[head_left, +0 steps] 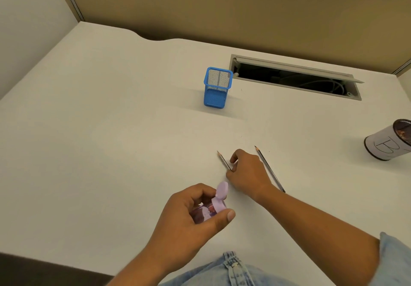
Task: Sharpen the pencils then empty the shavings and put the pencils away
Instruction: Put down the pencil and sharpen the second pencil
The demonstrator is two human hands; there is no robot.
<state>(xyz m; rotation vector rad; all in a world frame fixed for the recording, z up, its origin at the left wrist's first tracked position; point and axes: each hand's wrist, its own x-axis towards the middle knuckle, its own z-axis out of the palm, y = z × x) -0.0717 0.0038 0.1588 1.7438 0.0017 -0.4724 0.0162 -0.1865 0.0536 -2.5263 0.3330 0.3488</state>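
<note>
The left hand (195, 214) grips the lilac sharpener (214, 205) near the desk's near edge; the right hand (246, 174) pinches one pencil (223, 160) on the white desk (111, 130), another pencil (270, 170) lying just right. Sharpening seems to be the step in hand; next, lift the pencil's tip into the sharpener. The blue mesh holder (216, 88) waits farther back.

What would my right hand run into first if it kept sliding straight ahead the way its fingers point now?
Probably nothing soon. The right hand on the pencil points up-left over bare desk; the blue mesh pencil holder sits further on near that line, though depth is unclear.
</note>
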